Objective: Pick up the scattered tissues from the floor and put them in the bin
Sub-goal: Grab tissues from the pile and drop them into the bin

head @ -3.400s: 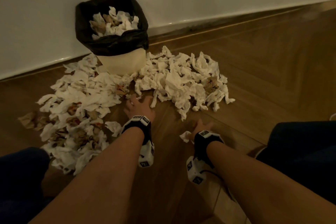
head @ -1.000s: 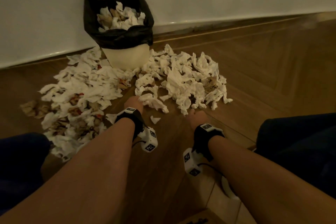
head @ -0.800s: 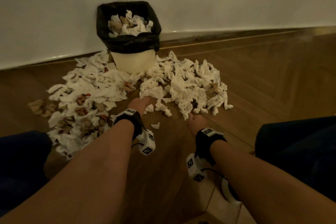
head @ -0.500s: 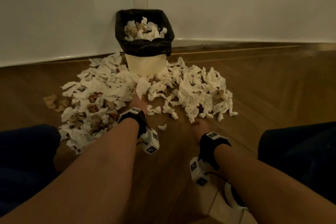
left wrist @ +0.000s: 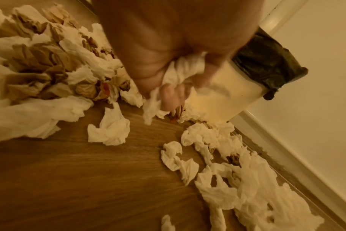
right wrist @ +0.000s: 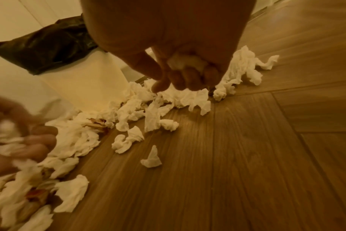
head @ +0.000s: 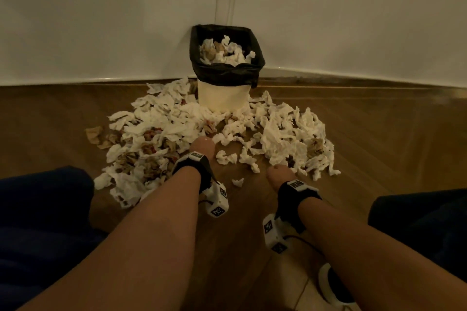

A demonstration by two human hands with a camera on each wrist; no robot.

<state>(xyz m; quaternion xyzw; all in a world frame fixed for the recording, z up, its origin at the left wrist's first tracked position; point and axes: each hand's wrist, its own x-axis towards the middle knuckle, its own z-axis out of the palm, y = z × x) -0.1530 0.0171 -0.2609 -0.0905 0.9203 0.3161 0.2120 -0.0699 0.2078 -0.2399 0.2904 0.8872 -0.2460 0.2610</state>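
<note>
A cream bin (head: 222,98) with a black liner (head: 225,70) stands against the wall, heaped with crumpled tissues. White and brown tissues (head: 156,134) lie scattered over the wooden floor on both sides of it. My left hand (head: 202,146) is raised above the floor; in the left wrist view its fingers grip a wad of white tissue (left wrist: 180,70). My right hand (head: 278,174) hovers beside the right pile (head: 290,139); the right wrist view shows its curled fingers (right wrist: 188,78) closed round a small tissue ball (right wrist: 186,61).
The white wall and skirting run behind the bin (head: 353,33). Bare wooden floor (head: 391,139) extends to the right. My dark-clothed knees (head: 43,222) flank both arms, and a white shoe (head: 333,288) sits at the lower right. Loose scraps (head: 237,182) lie between the hands.
Both hands closed on tissues and lifted off the floor. The left hand rose toward the bin with its wad. The head view tilted up, bringing the bin to the centre.
</note>
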